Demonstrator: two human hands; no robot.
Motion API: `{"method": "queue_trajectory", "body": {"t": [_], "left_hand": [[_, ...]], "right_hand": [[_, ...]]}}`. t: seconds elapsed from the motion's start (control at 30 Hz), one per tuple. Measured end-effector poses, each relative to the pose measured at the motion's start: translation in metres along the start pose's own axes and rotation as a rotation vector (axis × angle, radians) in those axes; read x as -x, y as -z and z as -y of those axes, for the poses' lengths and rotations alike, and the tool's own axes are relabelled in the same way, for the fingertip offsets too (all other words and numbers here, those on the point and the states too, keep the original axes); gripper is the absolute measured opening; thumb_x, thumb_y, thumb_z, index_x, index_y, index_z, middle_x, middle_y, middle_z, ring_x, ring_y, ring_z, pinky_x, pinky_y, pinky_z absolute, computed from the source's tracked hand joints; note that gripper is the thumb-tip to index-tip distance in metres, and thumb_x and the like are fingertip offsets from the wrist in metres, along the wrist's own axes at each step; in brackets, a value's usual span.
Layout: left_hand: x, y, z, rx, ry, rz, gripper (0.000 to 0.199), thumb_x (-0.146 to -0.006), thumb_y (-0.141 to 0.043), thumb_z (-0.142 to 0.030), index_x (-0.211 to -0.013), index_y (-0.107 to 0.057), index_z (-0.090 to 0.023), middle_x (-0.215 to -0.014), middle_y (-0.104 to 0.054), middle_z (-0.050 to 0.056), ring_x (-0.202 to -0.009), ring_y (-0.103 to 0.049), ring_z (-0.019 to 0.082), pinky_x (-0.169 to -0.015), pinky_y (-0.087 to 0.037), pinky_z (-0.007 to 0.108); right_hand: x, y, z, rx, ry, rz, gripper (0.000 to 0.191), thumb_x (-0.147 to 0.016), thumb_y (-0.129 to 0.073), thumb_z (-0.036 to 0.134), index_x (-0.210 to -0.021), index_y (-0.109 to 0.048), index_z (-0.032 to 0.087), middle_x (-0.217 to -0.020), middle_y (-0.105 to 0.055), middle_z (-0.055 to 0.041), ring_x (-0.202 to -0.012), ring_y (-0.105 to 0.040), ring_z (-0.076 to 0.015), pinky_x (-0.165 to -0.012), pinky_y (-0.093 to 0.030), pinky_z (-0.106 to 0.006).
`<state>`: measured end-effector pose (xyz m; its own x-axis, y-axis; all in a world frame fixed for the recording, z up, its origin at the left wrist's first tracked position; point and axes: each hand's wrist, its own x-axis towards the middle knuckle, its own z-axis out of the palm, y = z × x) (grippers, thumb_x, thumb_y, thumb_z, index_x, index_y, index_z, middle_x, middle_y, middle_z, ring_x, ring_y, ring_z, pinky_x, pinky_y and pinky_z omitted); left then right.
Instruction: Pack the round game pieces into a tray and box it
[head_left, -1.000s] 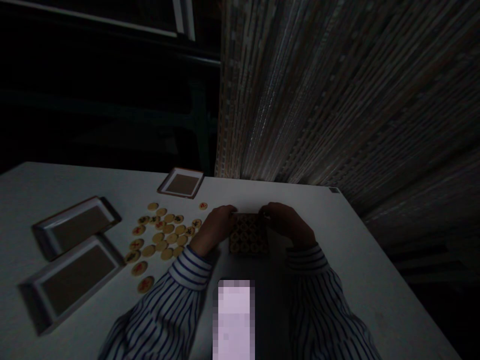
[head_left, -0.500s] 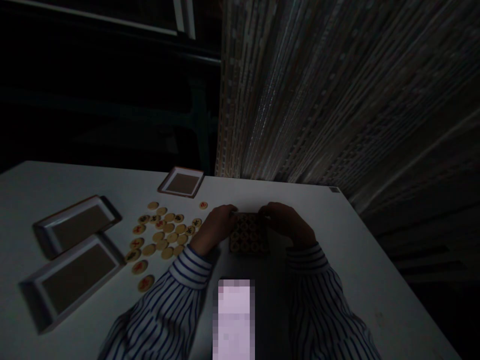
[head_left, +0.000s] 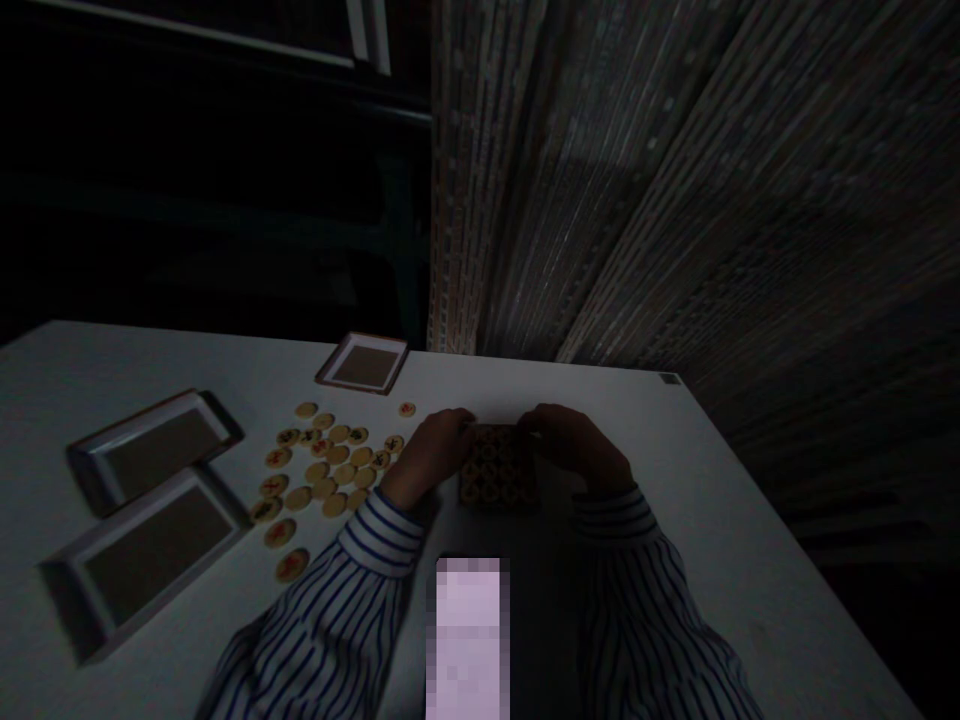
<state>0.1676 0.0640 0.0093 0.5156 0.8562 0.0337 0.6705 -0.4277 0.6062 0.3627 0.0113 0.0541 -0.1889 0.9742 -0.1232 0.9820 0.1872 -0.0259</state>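
A small dark box lies on the table between my hands, with rows of round wooden Chinese chess pieces inside it. My left hand holds the box at its far left corner, its fingers curled. At the far right corner my right hand grips the same box, deep in shadow. More Chinese chess pieces are scattered left of my left hand, some showing red or black characters and others plain. One red-marked piece lies apart, beyond my left hand.
Two shallow trays or lids rest at the left of the white table. A smaller square one lies near the far edge. Beyond the table hangs a striped curtain. A pixelated pinkish patch covers the bottom centre.
The curtain's folds have shifted, and the shadow over the box looks darker. Both hands, the box and the scattered pieces stay where they were.
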Motion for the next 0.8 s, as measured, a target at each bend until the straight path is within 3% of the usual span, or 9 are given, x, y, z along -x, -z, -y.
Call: {"method": "queue_trajectory", "body": {"t": [0.13,0.6,0.8], "left_hand": [[0.000,-0.001,0.001,-0.006,-0.008,-0.012,0.031,-0.083,-0.044,-0.022,-0.108,-0.061,-0.014,-0.108,-0.065,0.011,-0.100,-0.059,0.019,-0.087,-0.043,0.029],[0.001,0.001,-0.001,-0.006,-0.017,0.002,0.032,-0.083,-0.043,-0.023,-0.107,-0.061,-0.014,-0.107,-0.065,0.011,-0.100,-0.059,0.020,-0.086,-0.044,0.030],[-0.001,-0.003,0.007,-0.033,-0.023,-0.024,0.033,-0.082,-0.044,-0.021,-0.110,-0.060,-0.014,-0.109,-0.064,0.011,-0.102,-0.058,0.020,-0.088,-0.043,0.030]], "right_hand": [[0.000,-0.003,-0.002,-0.052,0.035,-0.065,0.023,-0.081,-0.051,0.019,-0.098,-0.066,0.021,-0.093,-0.065,-0.0060,-0.086,-0.059,-0.0163,-0.074,-0.043,-0.026],[0.002,-0.002,-0.004,-0.059,0.026,-0.092,0.021,-0.081,-0.051,0.020,-0.097,-0.064,0.020,-0.090,-0.065,-0.0060,-0.083,-0.059,-0.0158,-0.071,-0.042,-0.025],[0.003,-0.002,-0.010,-0.031,0.009,-0.136,0.025,-0.081,-0.051,0.021,-0.105,-0.060,0.019,-0.096,-0.065,-0.0075,-0.091,-0.058,-0.0174,-0.076,-0.042,-0.026]]}}
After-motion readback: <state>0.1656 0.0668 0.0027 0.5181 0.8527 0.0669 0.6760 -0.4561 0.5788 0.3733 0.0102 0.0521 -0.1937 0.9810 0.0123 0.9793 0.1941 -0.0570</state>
